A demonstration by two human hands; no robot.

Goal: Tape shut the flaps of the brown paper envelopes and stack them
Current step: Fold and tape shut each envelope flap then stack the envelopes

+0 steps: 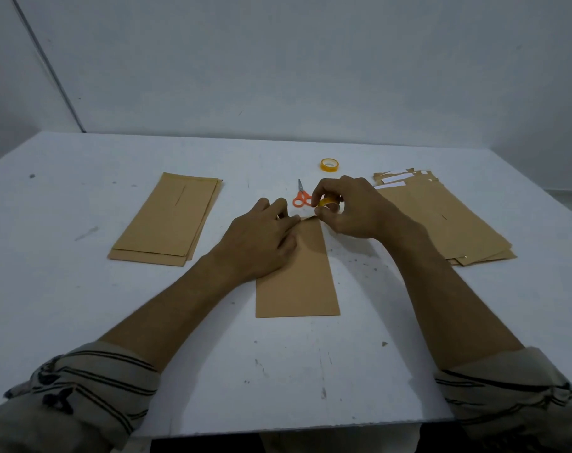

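Note:
A brown paper envelope (299,282) lies lengthwise in the middle of the white table. My left hand (261,240) lies flat on its far end, fingers pressing by the top edge. My right hand (346,209) grips a small roll of yellow tape (327,203) just above that same edge, with a strip of tape drawn toward my left fingers. A low stack of envelopes (168,220) sits at the left. At the right lies a bigger pile of envelopes (441,220) with white strips showing at their far ends.
Orange-handled scissors (301,195) lie just beyond my hands. A second yellow tape roll (329,165) stands farther back. The table (81,305) ends at a near edge close to my sleeves, and a grey wall rises behind it.

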